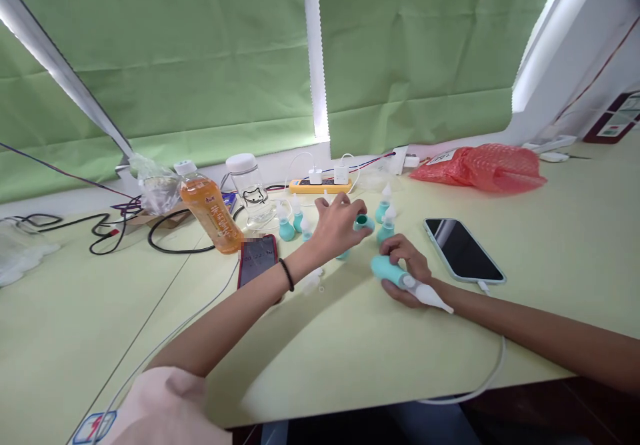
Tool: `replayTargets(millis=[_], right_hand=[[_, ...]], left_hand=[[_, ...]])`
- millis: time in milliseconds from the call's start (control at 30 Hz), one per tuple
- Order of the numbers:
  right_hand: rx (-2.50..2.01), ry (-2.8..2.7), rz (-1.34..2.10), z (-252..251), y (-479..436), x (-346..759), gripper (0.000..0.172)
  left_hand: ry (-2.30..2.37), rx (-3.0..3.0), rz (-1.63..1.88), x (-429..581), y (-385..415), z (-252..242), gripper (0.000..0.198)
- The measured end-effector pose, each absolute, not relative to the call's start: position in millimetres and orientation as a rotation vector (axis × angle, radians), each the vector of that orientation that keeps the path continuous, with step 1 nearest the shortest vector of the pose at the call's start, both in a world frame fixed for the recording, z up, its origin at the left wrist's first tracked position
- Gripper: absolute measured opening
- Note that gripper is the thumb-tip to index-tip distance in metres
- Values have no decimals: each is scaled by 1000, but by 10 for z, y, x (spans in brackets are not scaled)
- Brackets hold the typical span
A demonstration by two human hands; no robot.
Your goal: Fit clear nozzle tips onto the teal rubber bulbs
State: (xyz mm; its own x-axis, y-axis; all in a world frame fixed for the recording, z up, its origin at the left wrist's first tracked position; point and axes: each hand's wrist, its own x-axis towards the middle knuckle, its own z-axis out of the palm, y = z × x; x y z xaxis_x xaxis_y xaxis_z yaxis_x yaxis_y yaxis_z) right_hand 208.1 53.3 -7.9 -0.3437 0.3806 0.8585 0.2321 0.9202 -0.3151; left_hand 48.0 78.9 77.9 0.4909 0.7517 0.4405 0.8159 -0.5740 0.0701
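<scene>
My left hand (336, 226) is closed on a teal rubber bulb (369, 223) with its dark open mouth showing. In my right hand (411, 261) lies a nasal aspirator (395, 273), a teal bulb with a long white nozzle pointing down to the right. Behind my right hand, two aspirators (385, 231) stand upright with their tips up. Several more aspirators (287, 229) stand to the left of my left hand. Part of another teal piece (343, 255) shows beneath that hand. Small clear pieces (314, 281) lie on the table beside my left wrist.
A red-cased phone (257, 258) and an orange drink bottle (210, 211) are at left, beside a clear bottle (251, 195). A power strip (323, 187) sits at the back. A charging phone (464, 250) and red bubble wrap (483, 168) lie at right. Cables cross the table.
</scene>
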Motion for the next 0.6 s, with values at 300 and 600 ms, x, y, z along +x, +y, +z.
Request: replayTargets(millis=[300, 600], right_hand=[[-579, -2094, 221, -148, 552, 2054, 17], [-579, -2241, 116, -110, 555, 2036, 8]], left_hand=[[-1311, -2638, -275, 708, 1242, 507, 24], [-1361, -2699, -317, 675, 1205, 508, 37]])
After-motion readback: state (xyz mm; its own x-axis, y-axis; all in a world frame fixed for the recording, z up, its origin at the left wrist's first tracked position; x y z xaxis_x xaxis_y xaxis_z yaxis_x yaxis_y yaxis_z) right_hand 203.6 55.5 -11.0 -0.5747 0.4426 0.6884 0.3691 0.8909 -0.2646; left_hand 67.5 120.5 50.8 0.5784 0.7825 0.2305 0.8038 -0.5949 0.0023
